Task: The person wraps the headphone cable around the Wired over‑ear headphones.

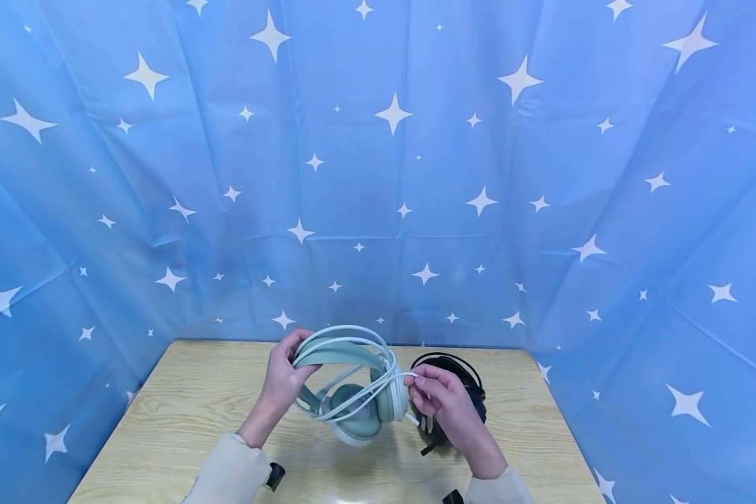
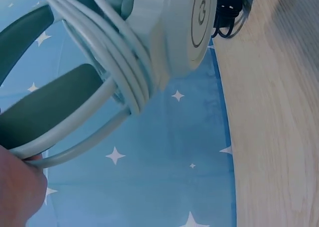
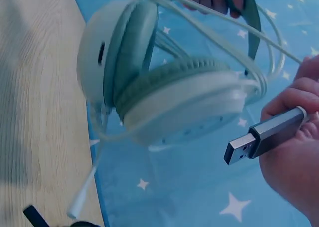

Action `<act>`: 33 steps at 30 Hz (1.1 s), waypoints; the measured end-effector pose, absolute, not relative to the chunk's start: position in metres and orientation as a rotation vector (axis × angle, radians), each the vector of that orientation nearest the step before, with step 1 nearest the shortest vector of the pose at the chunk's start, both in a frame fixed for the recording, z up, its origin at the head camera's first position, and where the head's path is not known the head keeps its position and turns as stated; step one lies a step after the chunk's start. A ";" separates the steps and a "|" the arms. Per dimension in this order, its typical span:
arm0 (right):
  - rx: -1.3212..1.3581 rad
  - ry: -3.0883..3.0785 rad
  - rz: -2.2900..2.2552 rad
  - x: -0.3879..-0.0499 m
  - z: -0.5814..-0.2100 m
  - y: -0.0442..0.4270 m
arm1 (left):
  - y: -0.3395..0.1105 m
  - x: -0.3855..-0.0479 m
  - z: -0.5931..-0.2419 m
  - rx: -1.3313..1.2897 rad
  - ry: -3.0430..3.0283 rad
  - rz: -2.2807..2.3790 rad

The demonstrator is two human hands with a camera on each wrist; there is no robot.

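Note:
My left hand (image 1: 283,374) grips the headband of a pale green and white headset (image 1: 360,421), held above the table. White cable (image 2: 119,53) is wound in several loops around the headband and one ear cup. My right hand (image 1: 447,399), to the right of the headset, pinches a length of that cable. A grey USB plug (image 3: 274,135) sticks out of the right hand in the right wrist view. A thin white microphone boom (image 3: 82,194) points down from an ear cup. In the left wrist view the left hand (image 2: 20,189) shows only in part.
Black headphones (image 1: 481,400) lie on the wooden table (image 1: 195,413) at the right, partly behind my right hand. A blue curtain (image 1: 353,196) with white stars hangs behind the table and along both sides.

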State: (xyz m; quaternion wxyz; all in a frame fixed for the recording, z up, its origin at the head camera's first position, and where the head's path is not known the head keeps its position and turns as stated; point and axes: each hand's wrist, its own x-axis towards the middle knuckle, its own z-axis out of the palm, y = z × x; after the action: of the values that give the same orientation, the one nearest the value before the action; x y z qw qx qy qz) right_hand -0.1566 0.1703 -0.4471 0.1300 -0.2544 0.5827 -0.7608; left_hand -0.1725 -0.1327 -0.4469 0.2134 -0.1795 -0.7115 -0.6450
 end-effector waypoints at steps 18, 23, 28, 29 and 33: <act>-0.686 1.887 -2.176 -0.167 -0.451 0.176 | -0.139 -0.172 -0.443 -0.602 -2.052 -1.806; -0.692 2.243 -2.046 -0.168 -0.452 0.176 | -0.142 -0.171 -0.441 -0.641 -2.068 -1.788; -0.912 2.857 -1.706 -0.171 -0.456 0.179 | -0.146 -0.170 -0.440 -0.707 -2.089 -1.790; -0.979 2.939 -1.645 -0.172 -0.457 0.179 | -0.147 -0.170 -0.440 -0.722 -2.086 -1.802; -1.221 3.163 -1.433 -0.175 -0.458 0.180 | -0.150 -0.168 -0.437 -0.762 -2.066 -1.912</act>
State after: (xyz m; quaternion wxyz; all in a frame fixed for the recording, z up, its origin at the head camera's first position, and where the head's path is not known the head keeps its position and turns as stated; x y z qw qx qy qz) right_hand -0.1749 0.1804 -0.4584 -0.2664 -0.3197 0.8282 -0.3753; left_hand -0.1682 -0.1495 -0.4375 0.1125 -0.2595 -0.7040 -0.6515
